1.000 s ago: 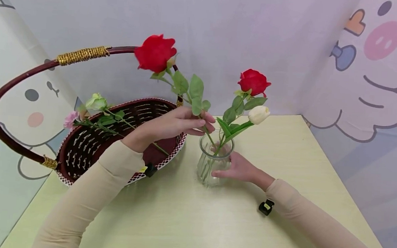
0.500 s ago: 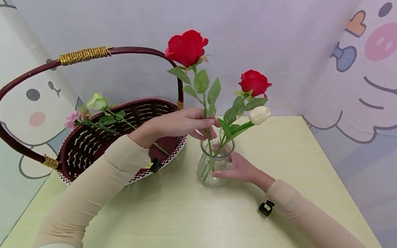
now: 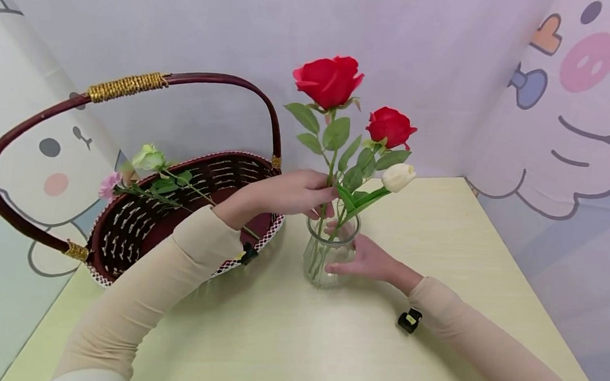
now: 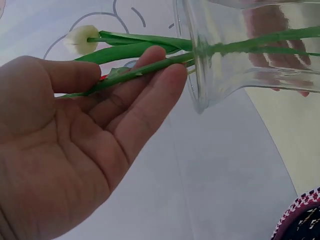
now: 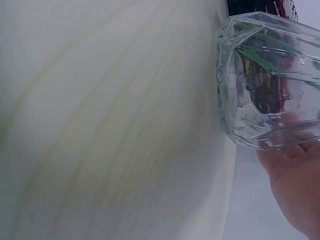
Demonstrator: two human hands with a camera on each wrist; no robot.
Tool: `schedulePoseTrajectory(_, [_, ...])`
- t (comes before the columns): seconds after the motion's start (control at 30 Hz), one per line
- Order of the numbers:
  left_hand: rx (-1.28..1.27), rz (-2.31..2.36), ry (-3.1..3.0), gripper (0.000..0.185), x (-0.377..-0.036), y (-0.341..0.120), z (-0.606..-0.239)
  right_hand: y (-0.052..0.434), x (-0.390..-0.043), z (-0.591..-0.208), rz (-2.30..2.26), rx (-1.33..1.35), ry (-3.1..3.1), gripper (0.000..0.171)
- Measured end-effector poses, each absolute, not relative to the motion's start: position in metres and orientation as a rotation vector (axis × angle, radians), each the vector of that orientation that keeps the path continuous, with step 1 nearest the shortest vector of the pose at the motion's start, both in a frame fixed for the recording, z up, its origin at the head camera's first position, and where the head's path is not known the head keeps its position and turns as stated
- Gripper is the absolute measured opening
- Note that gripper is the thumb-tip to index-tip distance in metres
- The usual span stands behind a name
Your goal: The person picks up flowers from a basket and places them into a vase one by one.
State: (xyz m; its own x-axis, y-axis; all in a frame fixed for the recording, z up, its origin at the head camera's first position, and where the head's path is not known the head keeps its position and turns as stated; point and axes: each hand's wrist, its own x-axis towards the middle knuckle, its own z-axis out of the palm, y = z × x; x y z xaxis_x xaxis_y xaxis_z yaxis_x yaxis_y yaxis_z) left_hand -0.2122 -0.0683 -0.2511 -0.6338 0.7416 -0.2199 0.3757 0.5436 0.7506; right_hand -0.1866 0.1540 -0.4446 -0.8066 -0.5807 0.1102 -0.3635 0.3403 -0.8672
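Observation:
My left hand (image 3: 294, 194) pinches the green stem of a large red rose (image 3: 328, 81) just above the vase mouth. The stem's lower part reaches into a clear glass vase (image 3: 315, 264). In the left wrist view, the stem (image 4: 145, 70) lies between thumb and fingers, close to the rim. My right hand (image 3: 371, 261) grips the vase from the right, its far fingers showing through the glass. A second red rose (image 3: 390, 127) and a white tulip (image 3: 398, 177) stand in the vase, leaning right. The right wrist view shows the faceted vase base (image 5: 227, 85) with stems inside.
A dark red woven basket (image 3: 123, 243) with a tall arched handle (image 3: 31, 115) stands left of the vase. A pale green flower (image 3: 148, 157) and a pink flower (image 3: 109, 185) lie across it. Cartoon-printed cloth hangs behind the pale table (image 3: 295, 347).
My left hand has moved slightly right, and the large rose has swung right from a leftward lean to nearly upright over the vase. The right hand and vase stay put.

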Motion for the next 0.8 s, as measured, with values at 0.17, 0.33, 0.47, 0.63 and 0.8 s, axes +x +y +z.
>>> schedulePoseTrajectory(0.17, [0.988, 0.801, 2.315, 0.037, -0.211, -0.062, -0.256, 0.154, -0.186, -0.446, -1.433, -0.855, 2.383, 0.084])
schedulePoseTrajectory(0.33, [1.029, 0.692, 2.366, 0.036, -0.21, -0.056, -0.258, 0.154, -0.186, -0.447, -1.414, -0.844, 2.395, 0.085])
schedulePoseTrajectory(0.47, [1.045, 0.652, 2.366, 0.037, -0.211, -0.051, -0.26, 0.154, -0.187, -0.447, -1.417, -0.85, 2.394, 0.084])
schedulePoseTrajectory(0.63, [1.039, 0.577, 2.396, 0.042, -0.211, -0.043, -0.263, 0.155, -0.188, -0.449, -1.414, -0.814, 2.396, 0.081])
schedulePoseTrajectory(0.8, [1.017, 0.47, 2.456, 0.041, -0.209, -0.034, -0.263, 0.156, -0.189, -0.449, -1.418, -0.809, 2.39, 0.081])
